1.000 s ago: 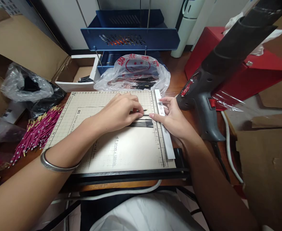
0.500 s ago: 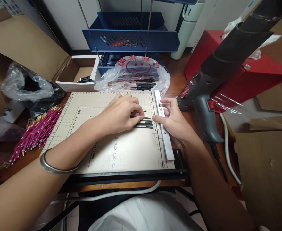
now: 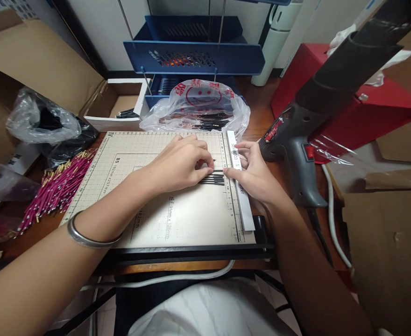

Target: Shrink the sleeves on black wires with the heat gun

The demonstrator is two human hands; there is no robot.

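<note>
On a cream, gridded paper cutter board (image 3: 187,214), several thin black wires (image 3: 215,179) lie side by side with their ends toward the white ruler strip. My left hand (image 3: 186,161) is closed over them, thumb and fingertips pinching one thin dark wire that points right; its far end meets my right thumb. My right hand (image 3: 254,172) rests over the white strip (image 3: 245,212), thumb stretched left and fingers apart from it, curled at the strip's upper part. My left palm hides the wires' other ends.
Left of the board lies a heap of magenta wires (image 3: 56,189) with gold tips. Behind are a white box (image 3: 114,123), a clear plastic bag (image 3: 198,105) of black wires and a blue rack (image 3: 194,58). A heat gun (image 3: 293,135) stands at right before a red box (image 3: 380,100).
The view has shifted slightly. My left fingers have moved a little toward the right hand, and the pinched wire now reaches my right thumb.
</note>
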